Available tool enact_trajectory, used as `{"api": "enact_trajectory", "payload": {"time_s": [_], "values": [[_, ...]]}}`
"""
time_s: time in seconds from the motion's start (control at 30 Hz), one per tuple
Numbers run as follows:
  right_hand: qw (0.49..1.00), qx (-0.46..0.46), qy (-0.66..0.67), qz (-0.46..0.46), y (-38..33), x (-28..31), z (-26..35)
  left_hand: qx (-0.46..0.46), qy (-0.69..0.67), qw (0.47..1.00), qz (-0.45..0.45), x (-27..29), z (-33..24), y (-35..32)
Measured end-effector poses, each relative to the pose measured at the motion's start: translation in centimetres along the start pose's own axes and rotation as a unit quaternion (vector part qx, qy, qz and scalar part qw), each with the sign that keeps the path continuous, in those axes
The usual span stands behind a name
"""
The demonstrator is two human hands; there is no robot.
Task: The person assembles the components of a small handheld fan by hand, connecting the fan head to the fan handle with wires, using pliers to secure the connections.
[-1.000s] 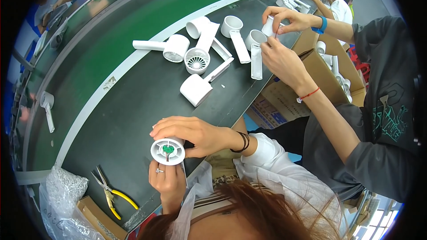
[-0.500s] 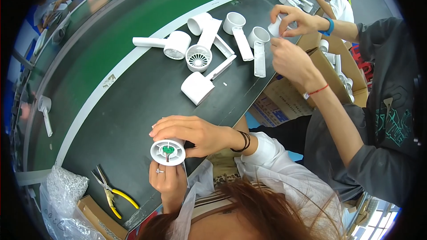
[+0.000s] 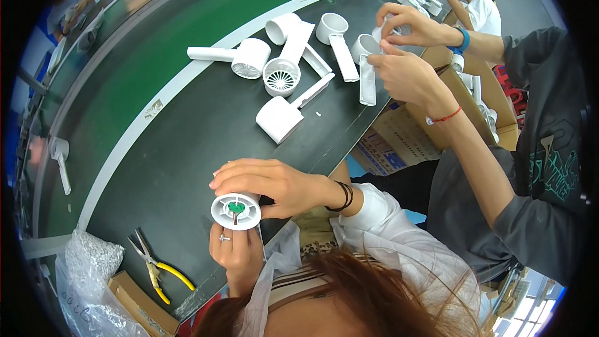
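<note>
A white round fan housing (image 3: 236,211) with a small green board in its middle is held over the near edge of the black table (image 3: 175,150). My right hand (image 3: 268,181) lies over its top with the fingers curled round the rim, and black bands sit on that wrist. From below, my left hand (image 3: 234,253), wearing a ring, grips the housing's lower part. The part of the housing under the hands is hidden.
Several white handled fan shells (image 3: 281,75) lie further back on the table, beside a green conveyor belt (image 3: 156,56). Yellow-handled pliers (image 3: 159,267), a plastic bag (image 3: 87,274) and a cardboard box (image 3: 140,306) sit lower left. A co-worker's hands (image 3: 399,56) work a white part at right.
My hands keep the same hold on the housing. The co-worker's hands have shifted slightly over the white parts at the right.
</note>
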State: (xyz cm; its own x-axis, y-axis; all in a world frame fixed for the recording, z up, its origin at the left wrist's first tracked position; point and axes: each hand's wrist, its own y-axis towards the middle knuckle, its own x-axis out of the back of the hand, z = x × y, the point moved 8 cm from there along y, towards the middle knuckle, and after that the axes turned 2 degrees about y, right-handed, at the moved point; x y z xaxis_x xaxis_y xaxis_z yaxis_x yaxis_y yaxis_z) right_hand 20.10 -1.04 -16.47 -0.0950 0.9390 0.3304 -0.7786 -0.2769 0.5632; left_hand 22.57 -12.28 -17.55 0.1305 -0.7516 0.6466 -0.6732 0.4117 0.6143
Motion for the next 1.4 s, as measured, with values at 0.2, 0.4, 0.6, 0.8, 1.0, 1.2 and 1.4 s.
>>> {"api": "enact_trajectory", "payload": {"time_s": [0.2,0.4,0.6,0.8,1.0,1.2,1.4], "values": [[1.000,-0.003,-0.004,0.001,-0.04,-0.03,0.10,0.015,0.000,1.000,0.004,0.03,0.13,-0.26],[1.000,-0.002,-0.003,0.001,-0.02,-0.01,0.13,0.028,0.001,0.999,0.017,-0.02,0.20,-0.33],[1.000,0.004,-0.003,0.000,0.04,0.06,0.19,0.031,0.004,0.999,0.015,-0.06,0.25,-0.39],[1.000,0.003,0.003,-0.001,-0.04,-0.02,0.10,0.033,0.001,0.999,0.016,-0.02,0.25,-0.25],[1.000,0.001,0.003,-0.001,-0.09,0.04,0.21,0.035,0.001,0.999,0.015,0.01,0.13,-0.18],[1.000,0.010,0.003,-0.019,-0.17,0.15,0.23,0.029,0.004,1.000,0.007,0.08,0.03,-0.18],[1.000,0.014,-0.003,-0.020,-0.10,0.21,0.50,0.034,0.012,0.999,0.016,0.08,0.15,-0.40]]}}
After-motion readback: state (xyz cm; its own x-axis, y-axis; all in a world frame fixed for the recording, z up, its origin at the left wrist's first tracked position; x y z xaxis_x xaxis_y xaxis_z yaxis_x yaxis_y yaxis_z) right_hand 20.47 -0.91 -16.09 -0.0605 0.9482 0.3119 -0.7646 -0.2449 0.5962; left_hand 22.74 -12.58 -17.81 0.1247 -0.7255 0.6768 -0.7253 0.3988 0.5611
